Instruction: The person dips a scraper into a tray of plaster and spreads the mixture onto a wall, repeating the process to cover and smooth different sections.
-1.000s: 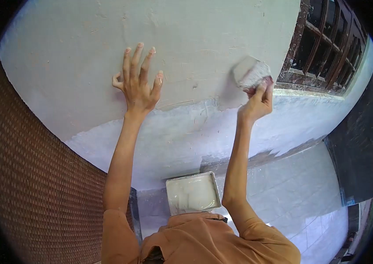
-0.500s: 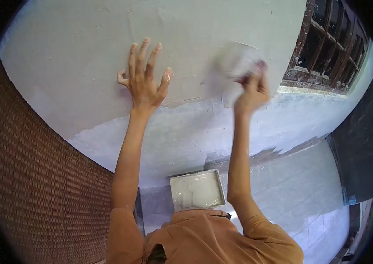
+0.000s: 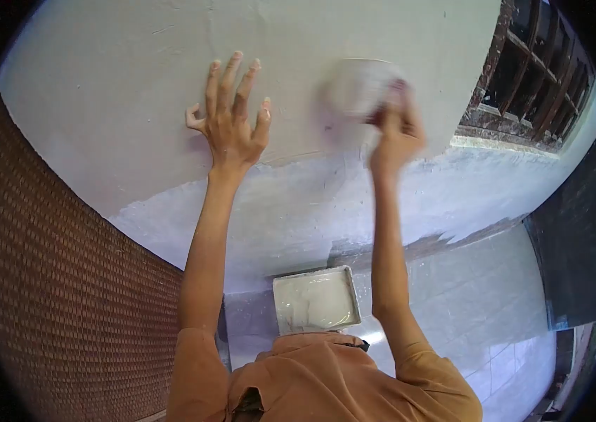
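Note:
My left hand (image 3: 235, 133) is spread with its fingertips toward the wall (image 3: 291, 42), and nothing is in it. To the right, my right hand (image 3: 396, 133) grips a scraper by its reddish handle; the pale, wide blade (image 3: 363, 86) lies at the wall surface, blurred by motion. Grey, smooth coating covers the upper wall, and a bluish-white stretch lies below its uneven edge. Below both hands, a square tray (image 3: 316, 301) holds a whitish paste.
At the upper right is a window with brown bars (image 3: 523, 77), its sill splashed white. A woven brown panel (image 3: 66, 295) runs along the left. Grey floor tiles (image 3: 467, 295) stretch to the lower right, beside a dark panel (image 3: 575, 232).
My right hand and the scraper have moved slightly left and up along the wall. My left hand stays spread in nearly the same place.

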Motion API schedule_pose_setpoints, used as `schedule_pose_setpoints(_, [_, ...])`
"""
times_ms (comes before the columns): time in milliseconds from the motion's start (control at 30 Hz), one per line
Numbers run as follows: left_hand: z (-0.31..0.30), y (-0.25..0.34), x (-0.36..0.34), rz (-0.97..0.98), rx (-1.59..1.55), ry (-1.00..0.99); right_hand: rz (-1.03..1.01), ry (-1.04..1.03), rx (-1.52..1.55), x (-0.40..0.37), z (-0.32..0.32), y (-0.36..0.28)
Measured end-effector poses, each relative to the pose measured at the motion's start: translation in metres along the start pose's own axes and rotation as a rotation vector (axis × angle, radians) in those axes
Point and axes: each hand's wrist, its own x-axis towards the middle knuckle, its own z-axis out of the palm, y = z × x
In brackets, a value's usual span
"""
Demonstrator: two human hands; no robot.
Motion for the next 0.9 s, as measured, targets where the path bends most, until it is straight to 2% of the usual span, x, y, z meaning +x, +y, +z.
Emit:
schedule_pose_setpoints(67, [0.003,0.0,-0.002,0.0,-0.017,0.013,-0.178,-0.147,-0.113,-0.019,0.033,0.018])
schedule_pose_setpoints(100, [0.004,-0.001,-0.001,0.006,-0.01,0.024,-0.176,-0.142,-0.118,-0.014,0.032,0.022])
schedule_pose_setpoints(167, [0.003,-0.003,-0.001,0.011,0.009,0.041,-0.247,-0.049,-0.232,-0.003,0.03,0.026])
schedule_pose_setpoints(233, [0.0,0.0,-0.002,-0.006,0.042,-0.001,-0.059,0.086,-0.082,0.018,0.0,0.009])
schedule_pose_setpoints(267, [0.001,0.001,-0.002,-0.018,0.051,0.005,-0.129,0.164,0.011,0.028,-0.017,0.015])
schedule_pose_setpoints(333, [0.004,0.004,-0.002,-0.012,0.032,0.024,-0.083,0.252,0.094,0.03,-0.018,-0.01])
schedule_pose_setpoints(433, [0.006,0.007,-0.001,-0.033,0.048,0.035,-0.1,0.005,-0.09,0.004,0.01,-0.004])
schedule_pose_setpoints(500, [0.008,0.004,-0.001,-0.023,0.038,0.044,-0.171,-0.109,-0.058,-0.021,0.043,0.012])
schedule_pose_setpoints(533, [0.008,0.004,-0.001,-0.017,0.043,0.062,-0.109,-0.164,-0.043,-0.026,0.052,0.007])
schedule_pose_setpoints(600, [0.005,0.003,0.0,-0.015,0.048,0.032,-0.083,-0.095,-0.101,-0.01,0.041,0.008])
schedule_pose_setpoints(667, [0.002,0.001,-0.001,-0.027,0.068,0.015,-0.05,0.047,-0.108,0.018,0.004,0.018])
schedule_pose_setpoints(800, [0.004,0.003,-0.003,-0.02,0.048,0.029,-0.122,0.335,0.106,0.042,-0.037,-0.004])
schedule_pose_setpoints(867, [0.006,0.004,-0.001,-0.009,0.045,0.04,-0.103,0.204,0.008,0.028,-0.03,0.001])
schedule_pose_setpoints(900, [0.007,0.004,-0.002,-0.017,0.046,0.05,-0.055,0.069,-0.062,0.011,-0.02,0.003])
